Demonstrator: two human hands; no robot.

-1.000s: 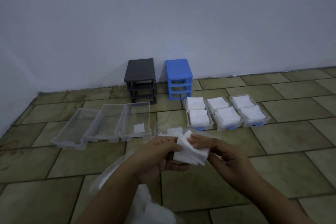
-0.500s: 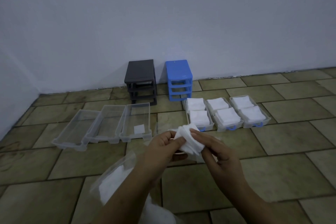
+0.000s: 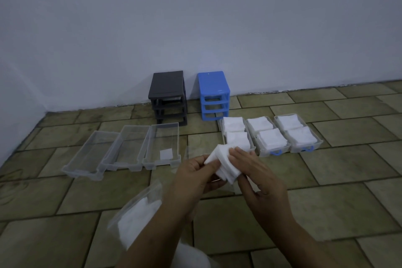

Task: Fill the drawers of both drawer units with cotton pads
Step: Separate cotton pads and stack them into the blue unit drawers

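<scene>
Meanwhile, 2 hands (image 3: 228,172) grip 1 pad stack (image 3: 224,164) before 3 filled drawers (image 3: 280,137), 3 near-empty drawers (image 3: 128,150), 2 units (image 3: 191,95).

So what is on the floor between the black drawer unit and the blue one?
Nothing: in the head view only bare floor tile and wall show between the black drawer unit and the blue drawer unit.

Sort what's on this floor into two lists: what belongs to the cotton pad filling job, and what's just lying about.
Belongs to the job:
stack of pads, held by left hand and right hand
three clear drawers
three filled drawers
black unit
blue unit
bag of pads

Lying about:
nothing visible
</scene>
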